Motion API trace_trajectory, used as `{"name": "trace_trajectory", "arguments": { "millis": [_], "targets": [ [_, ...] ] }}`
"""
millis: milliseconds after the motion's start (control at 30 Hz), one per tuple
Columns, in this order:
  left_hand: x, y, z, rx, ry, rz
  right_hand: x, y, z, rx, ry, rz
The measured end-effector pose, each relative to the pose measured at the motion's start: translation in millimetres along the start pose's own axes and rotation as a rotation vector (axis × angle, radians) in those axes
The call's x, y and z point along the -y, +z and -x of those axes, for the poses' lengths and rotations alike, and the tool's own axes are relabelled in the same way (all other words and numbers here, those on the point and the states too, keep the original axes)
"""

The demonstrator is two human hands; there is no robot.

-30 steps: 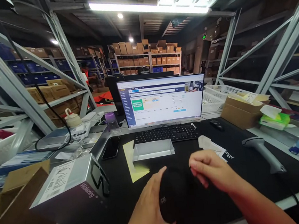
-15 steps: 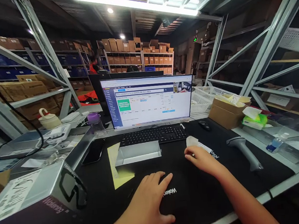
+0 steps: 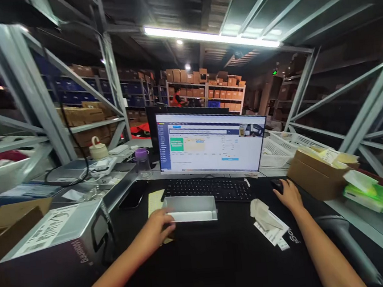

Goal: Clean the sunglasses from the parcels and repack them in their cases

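Note:
My right hand [image 3: 289, 195] rests over a black computer mouse [image 3: 276, 184] at the right of the keyboard, its fingers bent around it. My left hand [image 3: 159, 226] is at the left front corner of a shallow silver open box [image 3: 193, 216]; thumb and fingers are apart, slightly blurred, and whether they touch the box I cannot tell. Under the box and beside that hand lies a yellow sheet [image 3: 154, 203]. A crumpled paper [image 3: 259, 210] and white labels [image 3: 272, 231] lie on the black mat in front of the right hand.
A monitor [image 3: 212, 148] stands behind the keyboard [image 3: 209, 189]. A grey barcode scanner [image 3: 349, 241] lies at the right. At the left are a phone [image 3: 134, 194] and a printed silver box [image 3: 56, 229]. A cardboard box [image 3: 315, 175] and tissue pack [image 3: 366, 193] border the right side.
My right hand has left the crumpled paper and labels and moved right onto the mouse. My left hand has moved from the mat up and left to the silver box. The view has shifted.

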State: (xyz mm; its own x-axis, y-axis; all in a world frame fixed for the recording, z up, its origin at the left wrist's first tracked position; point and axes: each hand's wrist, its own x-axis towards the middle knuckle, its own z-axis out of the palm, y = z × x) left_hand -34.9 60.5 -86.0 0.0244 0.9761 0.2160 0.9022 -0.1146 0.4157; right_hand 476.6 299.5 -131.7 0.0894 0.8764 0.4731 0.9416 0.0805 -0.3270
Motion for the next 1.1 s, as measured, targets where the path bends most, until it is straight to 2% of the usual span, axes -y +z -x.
{"name": "trace_trajectory", "arguments": {
  "millis": [233, 367, 433, 533, 567, 633, 733, 867, 1100],
  "targets": [
    [-28, 19.5, 28, 0.032, 0.062, 0.138, -52, 62, -44, -0.067, -0.037, 0.003],
    [-36, 18.2, 31, 0.04, 0.06, 0.17, -71, 87, -61, -0.081, -0.1, -0.009],
    [-37, 11.8, 20, -0.083, 0.075, 0.179, -77, 96, -63, -0.08, -0.127, -0.007],
    [-35, 2.5, -17, -0.428, 0.094, 0.137, -84, 102, -62, -0.059, -0.158, 0.012],
    [-31, 1.8, -33, -0.492, 0.094, 0.121, -86, 103, -61, -0.053, -0.164, 0.022],
    [-19, 5.8, -63, -0.527, 0.096, 0.107, -87, 103, -60, -0.049, -0.167, 0.042],
    [8, 23.5, -91, -0.551, 0.054, 0.078, -87, 104, -60, -0.044, -0.175, 0.06],
    [37, 52.0, -93, -0.519, 0.029, 0.003, -85, 105, -64, -0.024, -0.19, 0.06],
    [45, 84.6, -93, -0.334, 0.119, -0.117, -80, 101, -63, -0.012, -0.173, 0.053]
  ]
}}
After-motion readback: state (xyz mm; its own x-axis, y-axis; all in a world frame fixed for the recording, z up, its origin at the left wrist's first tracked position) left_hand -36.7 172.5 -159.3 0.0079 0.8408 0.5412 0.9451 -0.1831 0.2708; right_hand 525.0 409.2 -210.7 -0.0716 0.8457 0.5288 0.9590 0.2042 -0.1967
